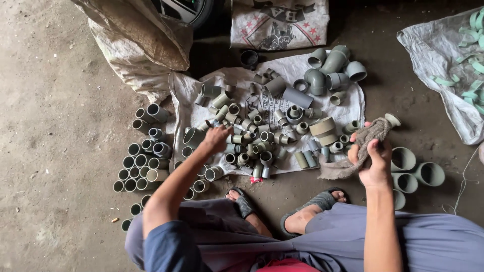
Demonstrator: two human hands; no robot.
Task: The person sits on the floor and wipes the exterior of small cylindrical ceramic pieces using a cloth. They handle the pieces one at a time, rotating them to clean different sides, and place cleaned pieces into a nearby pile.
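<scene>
My left hand (pixel 217 138) reaches down into a heap of small grey pipe fittings (pixel 249 136) on a white sack (pixel 353 103) spread on the ground; its fingers are closing around one, though I cannot tell if it is gripped. My right hand (pixel 375 156) is raised at the right, holding a crumpled grey-brown rag (pixel 370 133) wrapped around a pale fitting (pixel 392 119) whose end pokes out at the top. The rag's tail hangs down toward the sack's edge.
Rows of upright grey couplings (pixel 143 163) stand left of the sack. Larger elbows (pixel 327 70) lie at its far end, wide greenish couplings (pixel 416 171) at the right. Stuffed sacks (pixel 141 40) and a cloth with green pieces (pixel 454 65) lie beyond. My sandalled feet (pixel 282 206) rest below.
</scene>
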